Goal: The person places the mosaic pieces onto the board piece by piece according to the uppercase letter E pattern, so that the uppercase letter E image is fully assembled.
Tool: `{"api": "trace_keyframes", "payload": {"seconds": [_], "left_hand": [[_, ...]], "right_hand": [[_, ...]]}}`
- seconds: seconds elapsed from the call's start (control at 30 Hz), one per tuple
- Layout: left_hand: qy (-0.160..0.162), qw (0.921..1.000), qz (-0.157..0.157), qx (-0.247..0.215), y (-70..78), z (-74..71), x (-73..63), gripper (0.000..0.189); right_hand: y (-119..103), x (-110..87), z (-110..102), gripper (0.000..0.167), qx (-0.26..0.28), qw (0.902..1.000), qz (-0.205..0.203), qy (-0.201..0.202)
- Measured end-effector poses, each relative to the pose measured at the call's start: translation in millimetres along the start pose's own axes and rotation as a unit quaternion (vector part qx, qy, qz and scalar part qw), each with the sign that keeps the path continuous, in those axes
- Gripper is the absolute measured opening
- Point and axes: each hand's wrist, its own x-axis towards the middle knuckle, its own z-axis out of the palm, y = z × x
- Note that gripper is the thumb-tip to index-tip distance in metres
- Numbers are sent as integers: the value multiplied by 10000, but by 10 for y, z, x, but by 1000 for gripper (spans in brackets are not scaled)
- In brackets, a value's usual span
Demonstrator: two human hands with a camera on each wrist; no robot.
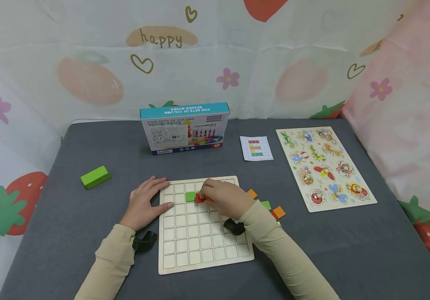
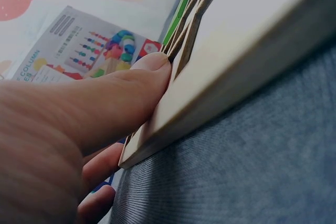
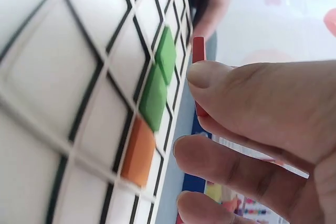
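A pale wooden grid board [image 1: 188, 243] lies on the table. My left hand [image 1: 145, 204] rests at its upper left edge, with the thumb [image 2: 149, 69] over the rim and the fingers spread toward the far corner. Over the upper rows, my right hand [image 1: 227, 198] pinches a red square tile [image 3: 198, 51] between thumb and index finger. In the right wrist view the tile is held edge-on above the board. Two green tiles [image 3: 154, 98] and an orange tile [image 3: 139, 153] sit in a line in the grid's cells, close under this hand.
Loose orange tiles [image 1: 279, 212] and other coloured ones lie by the right forearm. A green block [image 1: 95, 177] is at the left. Behind the board stand a toy box [image 1: 185, 129] and a pattern card [image 1: 257, 148]. An insect puzzle board [image 1: 325, 168] lies at the right.
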Motion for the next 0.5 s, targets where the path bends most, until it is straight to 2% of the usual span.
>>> {"api": "trace_keyframes", "payload": {"seconds": [0.27,0.5], "left_hand": [[-41,10000,-80,-42,5,6,9,67],[-37,9999,-79,-68,10,1,6,67]], "right_hand": [[-129,118,79,8,-192,9988,-70,-444],[-154,139,128,9,-319,9983,-107,-469]]}}
